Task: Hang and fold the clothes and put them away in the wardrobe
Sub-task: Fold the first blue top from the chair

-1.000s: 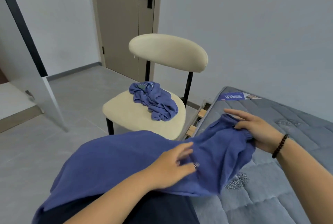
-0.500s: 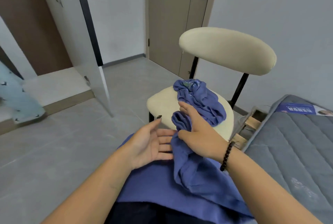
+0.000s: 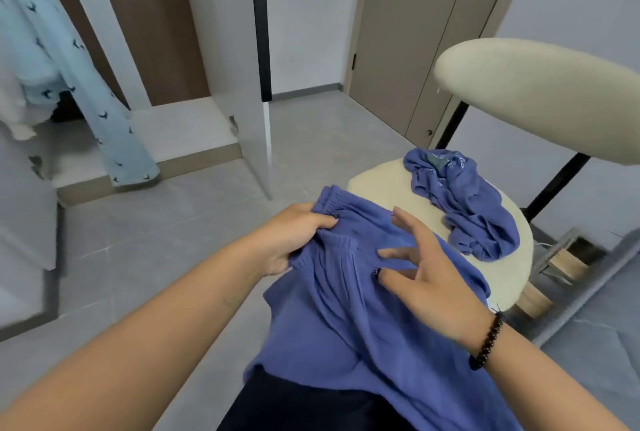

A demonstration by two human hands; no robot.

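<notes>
A blue-purple knit garment (image 3: 349, 319) lies over my lap, its ribbed cuffs bunched at the top. My left hand (image 3: 294, 236) grips those cuffs from the left. My right hand (image 3: 426, 274), with a black bead bracelet on the wrist, rests on the cloth with fingers spread. A second blue garment (image 3: 464, 209) lies crumpled on the cream chair seat (image 3: 377, 181). The open wardrobe (image 3: 194, 125) stands at the back left with a light blue patterned garment (image 3: 79, 77) hanging in it.
The wardrobe's white door (image 3: 239, 67) stands open toward me. The chair's cream backrest (image 3: 540, 98) is at the right, a grey mattress edge (image 3: 609, 268) below it. A beige room door (image 3: 415, 32) is behind. Grey tiled floor (image 3: 156, 250) lies between me and the wardrobe.
My view turned left from the mattress toward the chair and wardrobe. My left hand went from open palm to gripping the cuffs; my right hand let go and spread flat on the cloth.
</notes>
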